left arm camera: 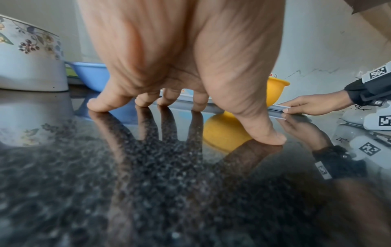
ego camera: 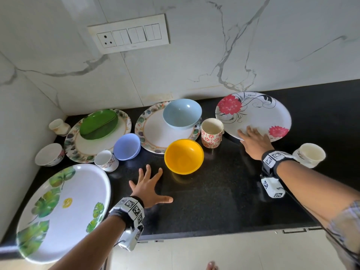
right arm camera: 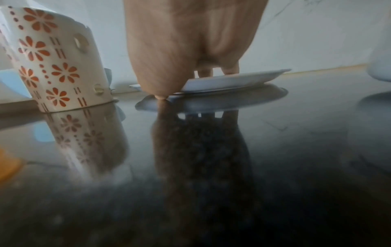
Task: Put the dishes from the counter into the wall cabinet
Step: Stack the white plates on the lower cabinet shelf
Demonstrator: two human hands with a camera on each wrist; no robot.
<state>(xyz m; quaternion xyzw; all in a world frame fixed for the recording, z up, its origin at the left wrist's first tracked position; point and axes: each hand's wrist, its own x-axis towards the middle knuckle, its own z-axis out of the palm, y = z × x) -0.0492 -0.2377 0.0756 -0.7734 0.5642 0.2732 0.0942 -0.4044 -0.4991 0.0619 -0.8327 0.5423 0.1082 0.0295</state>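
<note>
Red-flower mug (ego camera: 212,132) crowds the round floral plate (ego camera: 253,114); right hand (ego camera: 254,142) pinches its rim, left hand (ego camera: 149,189) splayed on glossy black counter (ego camera: 224,191).

**Counter layout**

A large plate (ego camera: 64,211) is set at the near left corner of the counter (ego camera: 224,201). Behind it, two plates are ranged along the wall: an oval dish (ego camera: 98,124) is carried on the left one (ego camera: 81,147), a bowl (ego camera: 182,114) on the right one (ego camera: 155,131). A mug (ego camera: 212,135) is placed right of these, then another plate (ego camera: 259,112).
</note>
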